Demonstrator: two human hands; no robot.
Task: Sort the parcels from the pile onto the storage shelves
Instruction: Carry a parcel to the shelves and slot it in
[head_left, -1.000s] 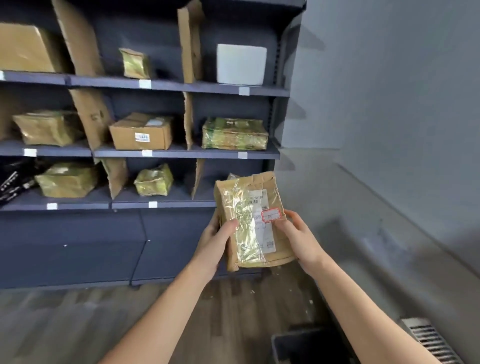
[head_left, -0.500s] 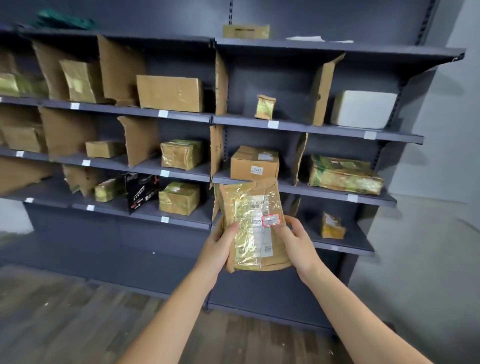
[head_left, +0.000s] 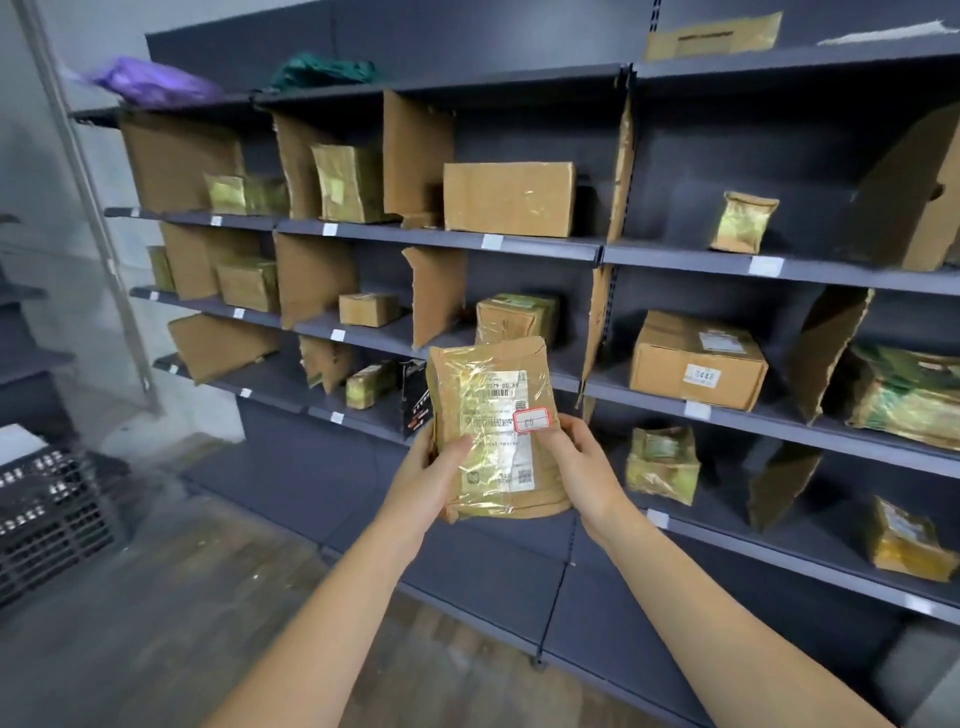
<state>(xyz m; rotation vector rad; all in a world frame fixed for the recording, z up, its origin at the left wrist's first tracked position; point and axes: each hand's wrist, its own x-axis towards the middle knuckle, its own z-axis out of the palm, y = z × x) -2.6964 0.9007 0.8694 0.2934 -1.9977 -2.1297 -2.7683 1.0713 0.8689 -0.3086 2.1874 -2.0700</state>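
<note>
parcel (head_left: 496, 428): taped brown packet, upright, held in front of the storage shelves (head_left: 675, 254) | left hand (head_left: 428, 475): fingers curled round its left edge, thumb on the front | right hand (head_left: 579, 460): fingers gripping the right edge beside the red-bordered sticker (head_left: 531, 419) | shelves: other parcels between cardboard dividers (head_left: 436, 293)

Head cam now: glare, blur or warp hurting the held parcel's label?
Head view: tape glare washes the left of the label on the parcel; barcode and red-edged sticker show, print too soft to read. Left edge is smeared: purple bag, crate. Wide-angle lens bows the shelves.
</note>
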